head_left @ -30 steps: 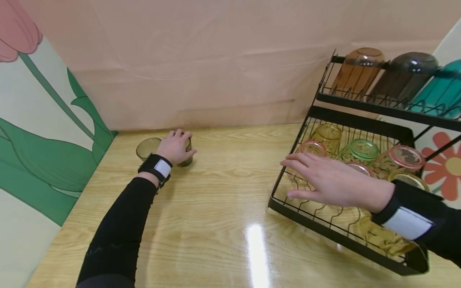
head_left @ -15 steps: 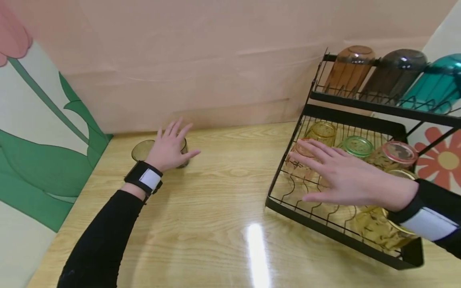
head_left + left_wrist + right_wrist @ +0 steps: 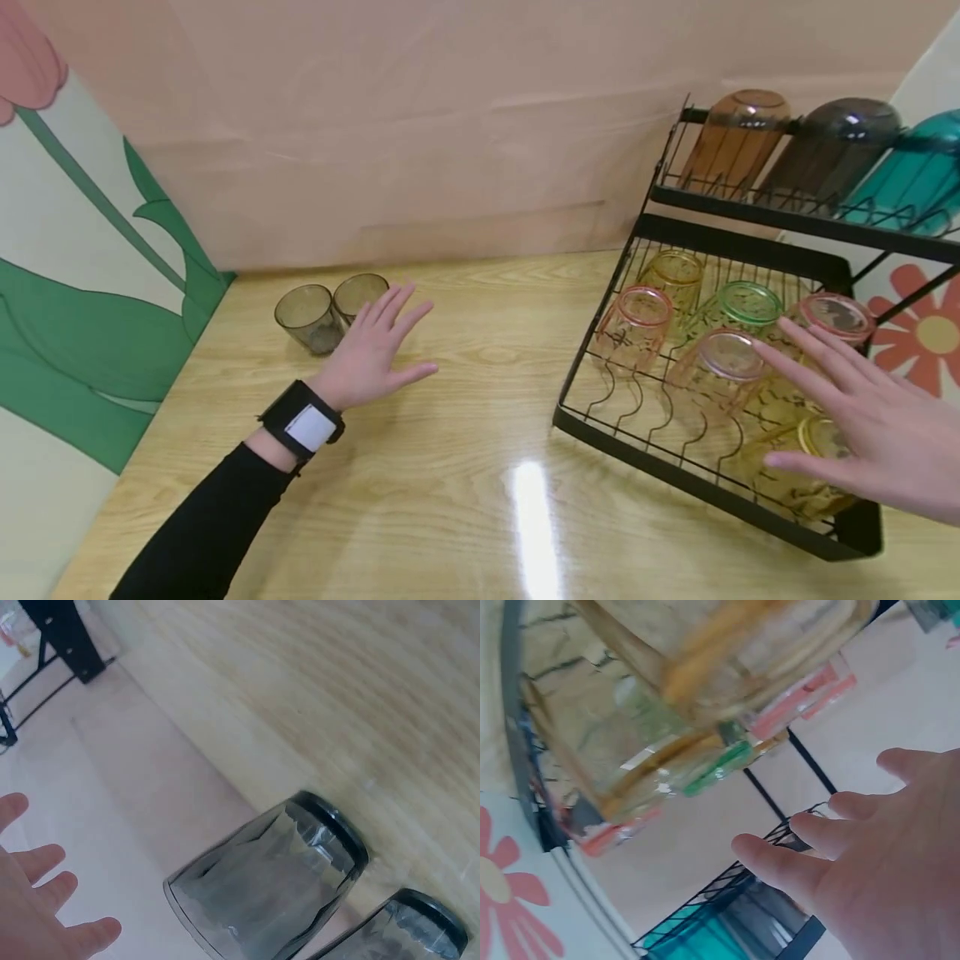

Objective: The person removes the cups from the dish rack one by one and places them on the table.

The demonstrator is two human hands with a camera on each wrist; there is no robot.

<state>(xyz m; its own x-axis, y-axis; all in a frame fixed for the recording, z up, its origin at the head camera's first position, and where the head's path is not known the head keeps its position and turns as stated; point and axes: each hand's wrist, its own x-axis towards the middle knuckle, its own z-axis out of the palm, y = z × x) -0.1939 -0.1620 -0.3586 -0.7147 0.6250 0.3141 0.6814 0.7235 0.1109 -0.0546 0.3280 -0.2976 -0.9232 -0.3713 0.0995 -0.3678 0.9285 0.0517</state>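
Note:
Two smoky brown drinking glasses stand upright side by side on the wooden table: the left glass (image 3: 309, 321) and the right glass (image 3: 360, 292). My left hand (image 3: 367, 354), fingers spread, hovers in front of them and covers part of the right one. Both dark glasses also show in the left wrist view, the nearer glass (image 3: 270, 881) apart from my fingers. Over the right part of the black rack (image 3: 630, 467) my right hand (image 3: 870, 425) has its fingers extended and holds nothing. Close by it is an upside-down yellow glass (image 3: 795, 475), partly hidden behind the thumb.
The rack's lower tier holds several upturned glasses, among them a pink-rimmed glass (image 3: 637, 329) and a green-rimmed glass (image 3: 742, 308). On its upper tier sit an orange glass (image 3: 738, 142), a dark grey glass (image 3: 832, 150) and a teal glass (image 3: 915, 179). A pinkish wall (image 3: 450, 133) bounds the table's back.
My left hand has let go of the right dark glass and drawn back toward me. My right hand has shifted right over the rack, uncovering the pink glasses.

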